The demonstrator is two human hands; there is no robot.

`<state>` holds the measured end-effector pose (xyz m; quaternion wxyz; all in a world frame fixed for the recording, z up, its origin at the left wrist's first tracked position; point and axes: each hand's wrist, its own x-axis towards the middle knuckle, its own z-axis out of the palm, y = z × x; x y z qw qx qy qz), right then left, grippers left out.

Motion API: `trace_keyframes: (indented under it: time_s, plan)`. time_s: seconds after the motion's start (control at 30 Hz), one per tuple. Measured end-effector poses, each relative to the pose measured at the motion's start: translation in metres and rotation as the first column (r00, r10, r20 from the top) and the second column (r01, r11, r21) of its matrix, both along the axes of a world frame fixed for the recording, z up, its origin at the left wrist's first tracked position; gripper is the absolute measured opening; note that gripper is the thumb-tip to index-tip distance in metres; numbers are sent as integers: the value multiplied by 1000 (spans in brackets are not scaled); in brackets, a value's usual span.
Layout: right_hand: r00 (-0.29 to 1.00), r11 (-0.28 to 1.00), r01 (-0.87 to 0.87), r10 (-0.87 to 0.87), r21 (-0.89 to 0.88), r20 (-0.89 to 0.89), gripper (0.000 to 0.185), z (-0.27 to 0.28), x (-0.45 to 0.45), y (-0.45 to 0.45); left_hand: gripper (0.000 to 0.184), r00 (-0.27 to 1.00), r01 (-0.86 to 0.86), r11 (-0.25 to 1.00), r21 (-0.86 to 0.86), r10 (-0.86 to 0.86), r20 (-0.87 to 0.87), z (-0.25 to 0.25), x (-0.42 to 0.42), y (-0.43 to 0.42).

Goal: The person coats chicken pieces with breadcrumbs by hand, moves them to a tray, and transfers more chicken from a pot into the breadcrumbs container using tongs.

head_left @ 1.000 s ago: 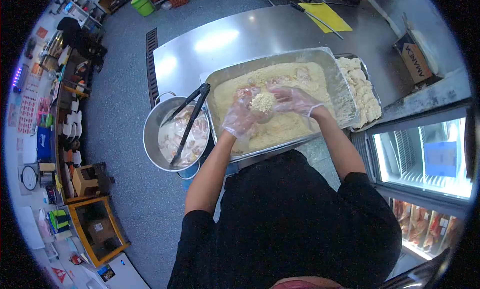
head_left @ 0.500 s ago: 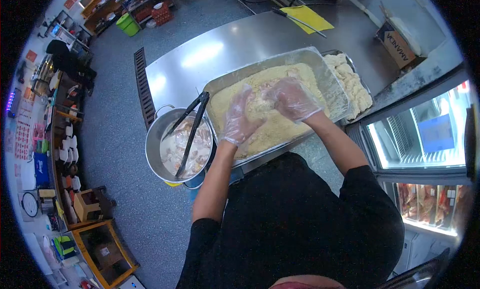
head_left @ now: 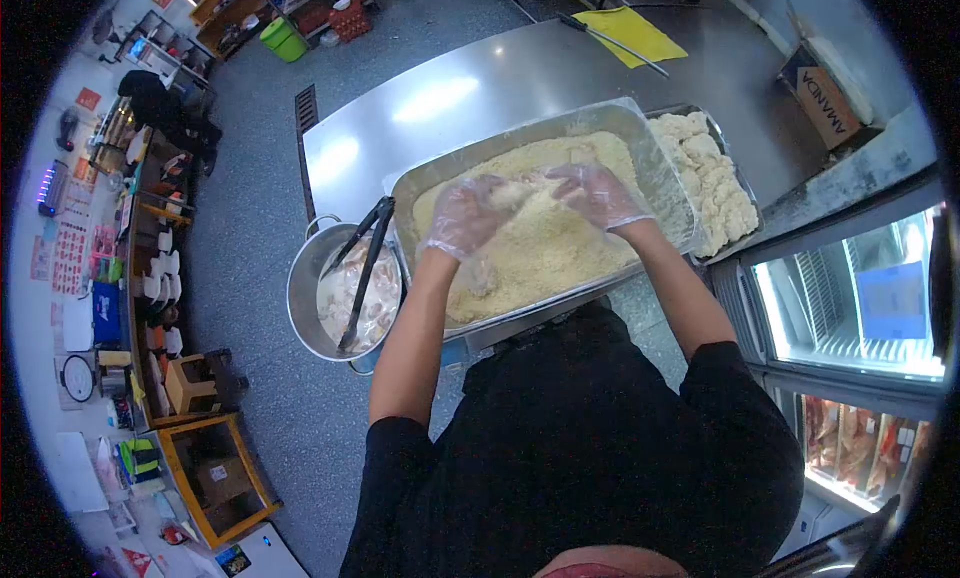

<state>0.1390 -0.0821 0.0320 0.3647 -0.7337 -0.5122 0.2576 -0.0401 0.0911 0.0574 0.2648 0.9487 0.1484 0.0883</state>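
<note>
My left hand [head_left: 465, 218], in a clear plastic glove, is on the left side of a deep metal tray [head_left: 655, 168] of pale yellow flour [head_left: 550, 238]. Its fingers curl round a flour-coated piece of meat [head_left: 512, 194], partly hidden. Across from it, my gloved right hand [head_left: 603, 194] has its fingers bent into the flour; they close on a clump of it, and anything inside is hidden. Loose flour is heaped between the hands. More coated pieces show at the tray's far side and beside my left wrist, half buried.
Left of the tray stands a metal pot [head_left: 297, 288] of raw meat in milky liquid, with black tongs [head_left: 365, 273] across its rim. A tray of coated pieces [head_left: 712, 183] sits on the right. Beyond are a yellow cloth [head_left: 640, 36], a cardboard box [head_left: 822, 103] and a lit fridge [head_left: 850, 288].
My left hand has gone from spread fingers to curling round a coated piece. The right fingers have turned down into the flour, and a mound has risen between the hands. The view has shifted slightly.
</note>
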Motion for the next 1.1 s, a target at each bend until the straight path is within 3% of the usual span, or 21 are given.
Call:
trace_keyframes:
  time_s: [0.07, 0.13, 0.2, 0.27, 0.3, 0.33, 0.37, 0.4, 0.47, 0.5, 0.53, 0.57, 0.6, 0.63, 0.67, 0.73, 0.87, 0.93, 0.97, 1.03, 1.1]
  plan:
    - [999, 999, -41, 41, 28, 2, 59, -27, 18, -1, 48, 976, -192, 981, -11, 190, -102, 15, 16, -9]
    - [997, 995, -81, 80, 63, 13, 61, -35, 34, -1, 47, 977, -210, 976, -53, 207, -58, 11, 31, -17]
    - [974, 973, -108, 145, 205, -172, 61, -46, 42, 0, 45, 976, -218, 972, -90, 216, -28, 15, 46, -27]
    - [929, 966, -117, 189, 232, -319, 66, -71, 51, 8, 41, 935, -349, 880, -322, 349, -61, 25, 62, -39]
    - [867, 958, -132, 235, 253, -438, 72, -77, 58, 11, 41, 935, -352, 882, -314, 350, -65, 26, 70, -43]
    - [865, 957, -134, 240, 257, -442, 72, -69, 63, 11, 41, 901, -421, 785, -455, 420, -109, 26, 75, -47]
    - [701, 991, -115, 127, 64, -702, 76, -60, 68, 9, 41, 861, -478, 659, -581, 482, -161, 23, 80, -51]
    - [484, 979, -156, -40, -131, -874, 80, -53, 72, 8, 41, 856, -485, 655, -580, 492, -160, 18, 84, -54]
    - [436, 987, -118, -50, -112, -898, 76, -69, 77, 13, 29, 807, -378, 426, -822, 587, -67, -3, 84, -59]
    - [383, 993, -66, -68, -100, -921, 72, -75, 77, 15, 29, 796, -390, 415, -822, 601, -74, -21, 75, -56]
    - [380, 992, -78, -67, -104, -923, 72, -69, 76, 16, 27, 882, -386, 872, -301, 445, 157, -41, 62, -48]
    - [561, 985, -103, -57, -138, -826, 59, -55, 77, 17, 27, 965, -228, 899, 375, 156, 212, -54, 53, -44]
    - [720, 978, -103, -53, -182, -692, 47, -42, 83, 14, 27, 968, -206, 908, 366, 136, 209, -62, 50, -46]
    - [899, 975, -138, 50, -173, -435, 46, -27, 89, 10, 28, 909, -311, 932, -185, 349, 226, -70, 47, -51]
    - [979, 967, -178, 154, -185, -134, 47, -17, 92, 11, 29, 842, -330, 660, -675, 529, 107, -76, 48, -60]
    - [955, 949, -287, 294, -129, 32, 49, -23, 88, 22, 34, 657, -386, 105, -916, 729, -193, -36, 65, -95]
    - [928, 899, -363, 373, -245, -4, 37, 16, 74, 7, 41, 595, -438, -11, -899, 746, -300, -78, 36, -109]
    - [868, 904, -404, 427, -140, 253, 27, 34, 69, -1, 52, 573, -379, -76, -922, 763, -299, -78, 32, -122]
    - [870, 906, -398, 422, -143, 254, 27, 36, 70, 0, 52, 578, -378, -76, -923, 759, -299, -77, 35, -123]
    - [793, 856, -511, 504, -77, 341, 26, 38, 72, -3, 52, 646, -535, 104, -839, 690, -327, -75, 38, -125]
    - [772, 855, -498, 513, -145, 376, 23, 42, 84, -5, 51, 686, -558, 214, -802, 662, -301, -74, 43, -131]
